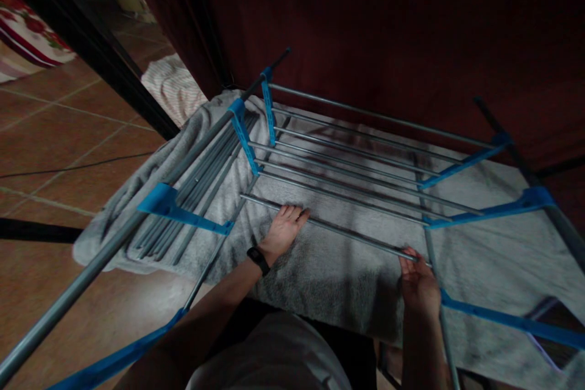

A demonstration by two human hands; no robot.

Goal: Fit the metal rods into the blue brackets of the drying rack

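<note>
A grey metal drying rack (347, 152) with blue plastic joints stands in front of me. A large grey towel (329, 274) is spread on a lower level beneath its rods. My left hand (284, 228) lies flat on the towel, fingers stretched out, just under the nearest rod (356, 234). A black watch sits on that wrist. My right hand (418, 283) is at the right end of that nearest rod, fingers curled round it.
A folded wing of the rack (183, 207) slopes down on the left over the towel's edge. Terracotta floor tiles (68, 134) lie to the left. A dark red curtain (388, 24) hangs behind the rack. A patterned cloth (31, 36) shows at the far left.
</note>
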